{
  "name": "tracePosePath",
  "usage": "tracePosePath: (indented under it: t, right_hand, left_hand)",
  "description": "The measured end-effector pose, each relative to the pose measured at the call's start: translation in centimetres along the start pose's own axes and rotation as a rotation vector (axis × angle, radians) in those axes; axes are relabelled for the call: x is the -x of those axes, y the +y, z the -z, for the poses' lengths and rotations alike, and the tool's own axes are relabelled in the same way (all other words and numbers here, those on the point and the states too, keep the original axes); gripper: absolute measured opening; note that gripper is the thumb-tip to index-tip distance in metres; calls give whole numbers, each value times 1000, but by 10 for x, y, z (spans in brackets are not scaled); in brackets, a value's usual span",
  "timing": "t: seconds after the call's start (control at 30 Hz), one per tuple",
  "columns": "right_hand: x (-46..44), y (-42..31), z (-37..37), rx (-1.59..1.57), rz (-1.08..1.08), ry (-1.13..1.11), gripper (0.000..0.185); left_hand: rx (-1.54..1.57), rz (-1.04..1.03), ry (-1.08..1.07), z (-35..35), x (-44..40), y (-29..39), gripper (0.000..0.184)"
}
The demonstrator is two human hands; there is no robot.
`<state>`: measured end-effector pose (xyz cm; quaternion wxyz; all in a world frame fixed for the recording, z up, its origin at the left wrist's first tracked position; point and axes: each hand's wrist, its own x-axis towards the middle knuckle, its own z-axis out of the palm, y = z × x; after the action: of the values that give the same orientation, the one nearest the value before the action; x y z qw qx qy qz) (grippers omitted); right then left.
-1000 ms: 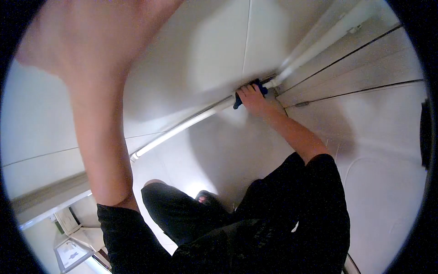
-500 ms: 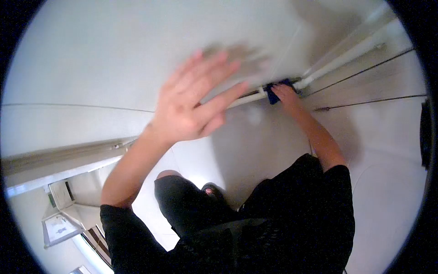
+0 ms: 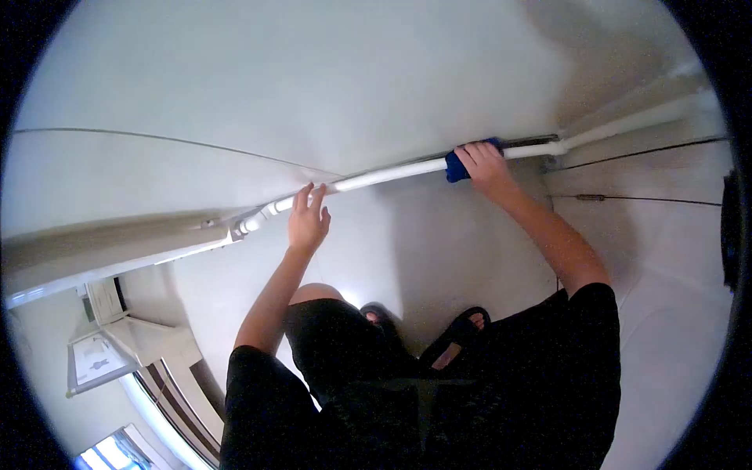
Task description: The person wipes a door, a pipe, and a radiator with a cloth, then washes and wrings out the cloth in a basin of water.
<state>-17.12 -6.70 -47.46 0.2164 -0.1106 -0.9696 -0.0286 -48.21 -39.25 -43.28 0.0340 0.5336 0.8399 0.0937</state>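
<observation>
Clasping blue cloth (image 3: 457,168), right hand (image 3: 486,170) tops a white pipe (image 3: 392,174); left hand (image 3: 308,223), unclenched, reaches it. Shirt print (image 3: 423,392) looks unreadably dim.

Looks like smooth white plastic along the pipe (image 3: 392,174), faintly glossy; reads as soft, matt fabric on the blue cloth (image 3: 456,168) and black shirt (image 3: 470,415); shows a smooth, pale sheen across the floor (image 3: 352,254)
</observation>
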Motion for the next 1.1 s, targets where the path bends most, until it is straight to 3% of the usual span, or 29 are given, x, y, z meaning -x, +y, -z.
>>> tracePosePath:
  t: [0.17,0.3,0.47,0.53,0.57,0.77,0.87,0.97,1.1]
  right_hand:
    - [-7,-17,-20,33,-14,-83,36]
    - [-56,-87,-34,-11,29,-65,38]
    - [-104,-168,-62,-19,29,171,34]
    - [-121,-206,-75,-33,32,105,33]
    - [-130,-219,-80,-48,9,221,33]
    - [-111,-197,-82,-103,-7,94,40]
    - [-84,-160,-56,-83,-58,5,41]
    - [-51,-119,-72,23,-86,131,41]
    - [-50,-131,-80,28,-208,126,39]
  left_hand:
    - [80,96,117,-7,17,-9,55]
    - [173,98,155,-8,28,-17,57]
    - [374,176,107,-2,30,-22,60]
    - [390,200,105,-2,29,-20,60]
    - [386,199,110,0,28,-17,60]
    - [411,125,88,3,41,-21,59]
    - [457,199,126,1,54,-19,56]
    - [555,282,145,-11,75,-28,55]
    - [710,442,157,-23,103,-37,52]
